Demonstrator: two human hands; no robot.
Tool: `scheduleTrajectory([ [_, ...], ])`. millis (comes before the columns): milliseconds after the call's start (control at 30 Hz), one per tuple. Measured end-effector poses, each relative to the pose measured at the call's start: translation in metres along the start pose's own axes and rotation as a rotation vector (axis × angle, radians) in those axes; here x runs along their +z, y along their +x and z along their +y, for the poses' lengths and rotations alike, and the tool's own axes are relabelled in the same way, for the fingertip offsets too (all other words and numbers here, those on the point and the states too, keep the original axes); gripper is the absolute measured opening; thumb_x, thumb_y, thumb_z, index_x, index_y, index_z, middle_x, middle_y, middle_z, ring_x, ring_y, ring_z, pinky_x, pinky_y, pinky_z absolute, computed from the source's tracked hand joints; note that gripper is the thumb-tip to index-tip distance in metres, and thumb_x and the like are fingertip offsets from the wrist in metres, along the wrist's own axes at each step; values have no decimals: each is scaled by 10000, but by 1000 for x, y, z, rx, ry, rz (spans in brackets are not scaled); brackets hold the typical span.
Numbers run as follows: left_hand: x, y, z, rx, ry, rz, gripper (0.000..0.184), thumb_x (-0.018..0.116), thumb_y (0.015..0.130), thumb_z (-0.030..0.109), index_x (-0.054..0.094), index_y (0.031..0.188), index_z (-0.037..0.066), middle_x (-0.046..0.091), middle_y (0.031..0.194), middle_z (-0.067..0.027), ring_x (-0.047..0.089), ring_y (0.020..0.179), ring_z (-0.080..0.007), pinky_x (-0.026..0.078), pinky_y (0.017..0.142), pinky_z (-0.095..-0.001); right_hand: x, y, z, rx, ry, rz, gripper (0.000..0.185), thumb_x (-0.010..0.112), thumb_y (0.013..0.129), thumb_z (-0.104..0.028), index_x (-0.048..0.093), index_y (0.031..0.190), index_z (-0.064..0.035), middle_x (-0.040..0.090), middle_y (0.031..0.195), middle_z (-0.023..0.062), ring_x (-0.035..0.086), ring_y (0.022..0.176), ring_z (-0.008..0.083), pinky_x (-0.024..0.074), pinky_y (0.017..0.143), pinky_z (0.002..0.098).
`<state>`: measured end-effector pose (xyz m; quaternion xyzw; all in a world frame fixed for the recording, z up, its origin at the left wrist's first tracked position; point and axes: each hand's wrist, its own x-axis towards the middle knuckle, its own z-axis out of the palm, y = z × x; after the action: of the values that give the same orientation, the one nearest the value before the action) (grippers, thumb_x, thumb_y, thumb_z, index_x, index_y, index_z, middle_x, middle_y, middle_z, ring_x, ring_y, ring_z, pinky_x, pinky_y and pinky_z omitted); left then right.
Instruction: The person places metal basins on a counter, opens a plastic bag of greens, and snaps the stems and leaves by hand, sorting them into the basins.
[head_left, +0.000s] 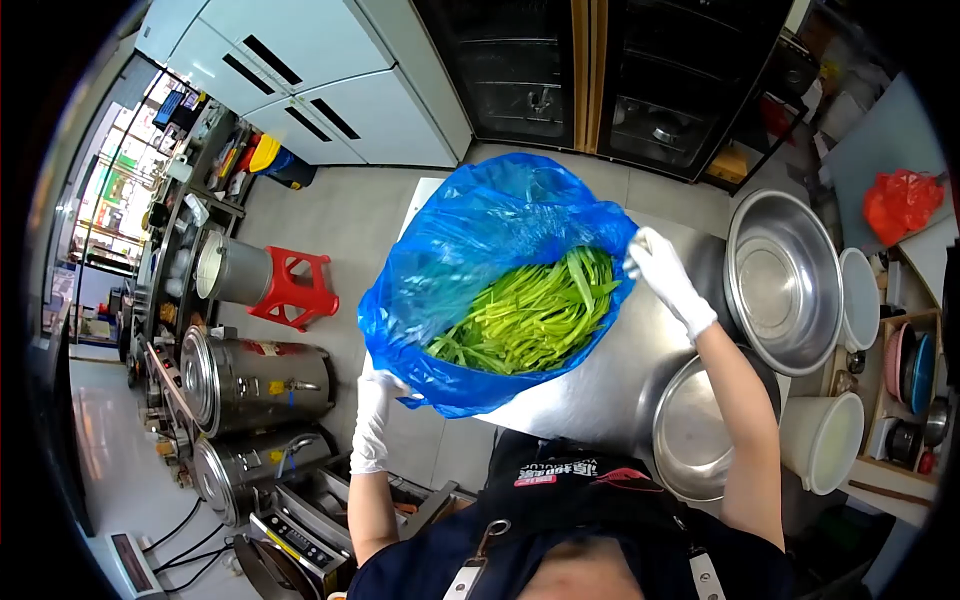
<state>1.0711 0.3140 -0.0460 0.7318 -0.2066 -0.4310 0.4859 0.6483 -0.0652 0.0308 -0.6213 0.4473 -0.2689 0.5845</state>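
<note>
A large blue plastic bag [480,210] lies with its mouth open on a steel table [590,400]. Inside it is a heap of long-stemmed leafy greens [530,310], partly covered by the bag's folds. My left hand [378,400], in a white glove, is closed on the bag's lower left edge. Also gloved in white, my right hand [660,270] pinches the bag's rim on the right side. The fingertips of both hands are partly hidden by the plastic.
To the right are a big steel basin [783,280], another steel basin [695,430] and a white bucket [825,440]. A red stool [300,290] and steel drums [265,385] stand at left. A white refrigerator [300,80] and a dark glass-door cabinet [510,60] line the back.
</note>
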Motion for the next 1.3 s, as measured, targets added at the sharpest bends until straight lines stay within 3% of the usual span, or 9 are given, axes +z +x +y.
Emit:
scheduleTrajectory([
  [67, -12, 34, -27, -18, 535, 57, 320, 552, 927, 282, 624, 1141, 55, 677, 1064, -160, 677, 855, -186, 544, 631, -305, 12, 26, -10, -249, -174, 79, 211, 633, 878, -177, 538, 940, 1, 618, 788, 98, 606, 711, 193, 484, 628, 346],
  [133, 37, 19, 7, -50, 10, 384, 306, 490, 953, 283, 593, 1134, 59, 674, 1027, -157, 681, 816, -202, 546, 584, -317, 24, 63, -3, -316, -358, 217, 353, 688, 815, -327, 592, 877, 7, 621, 763, 183, 591, 644, 295, 452, 613, 407],
  [267, 58, 31, 29, -192, -85, 541, 218, 553, 905, 258, 638, 816, 78, 655, 734, -60, 600, 586, -170, 475, 530, -309, 38, 108, -6, -112, -441, 479, 443, 675, 779, -455, 607, 670, -31, 630, 683, 170, 606, 655, 345, 449, 614, 450],
  [300, 34, 56, -14, 37, -32, 447, 250, 566, 931, 263, 666, 867, 43, 670, 759, -51, 615, 604, -184, 490, 541, -315, 43, 117, -1, -53, -458, 468, 500, 662, 772, -508, 603, 620, -35, 622, 666, 193, 601, 650, 377, 450, 617, 474],
  [400, 42, 78, -14, -5, -68, 433, 243, 556, 939, 264, 652, 909, 44, 662, 808, -56, 612, 650, -189, 490, 579, -321, 70, 156, 50, 101, -174, 344, 525, 641, 851, -461, 617, 1153, -33, 655, 1136, 198, 618, 1065, 312, 470, 912, 370],
  [500, 53, 82, -13, -3, -104, 378, 240, 547, 947, 266, 639, 950, 44, 655, 857, -60, 609, 696, -194, 489, 616, -326, 74, 152, 76, 60, 476, -169, 619, 525, 970, -334, 349, 1456, 7, 433, 1460, 174, 436, 1326, 246, 338, 1094, 326],
  [1000, 84, 40, -21, -38, -335, -66, 291, 502, 989, 273, 572, 1156, 46, 617, 1102, -83, 596, 925, -222, 486, 804, -355, 34, 67, 44, 189, 325, -36, 513, 482, 948, -205, 428, 1390, 49, 503, 1384, 200, 494, 1265, 265, 369, 1062, 315],
  [1233, 58, 37, 4, -4, -222, -361, 341, 481, 1008, 276, 541, 1253, 46, 600, 1216, -93, 589, 1032, -234, 485, 892, -368, -11, 10, 39, 88, 500, -183, 430, 519, 966, -290, 562, 1225, 50, 635, 1137, 142, 579, 1043, 201, 449, 945, 324],
  [1300, 40, 25, 14, -21, -103, -406, 357, 474, 1013, 277, 532, 1280, 47, 595, 1249, -96, 587, 1063, -238, 485, 917, -371, -45, -35, 8, 20, 104, -17, 427, 566, 943, -319, 596, 1173, 40, 660, 1115, 151, 608, 1013, 209, 465, 920, 332],
])
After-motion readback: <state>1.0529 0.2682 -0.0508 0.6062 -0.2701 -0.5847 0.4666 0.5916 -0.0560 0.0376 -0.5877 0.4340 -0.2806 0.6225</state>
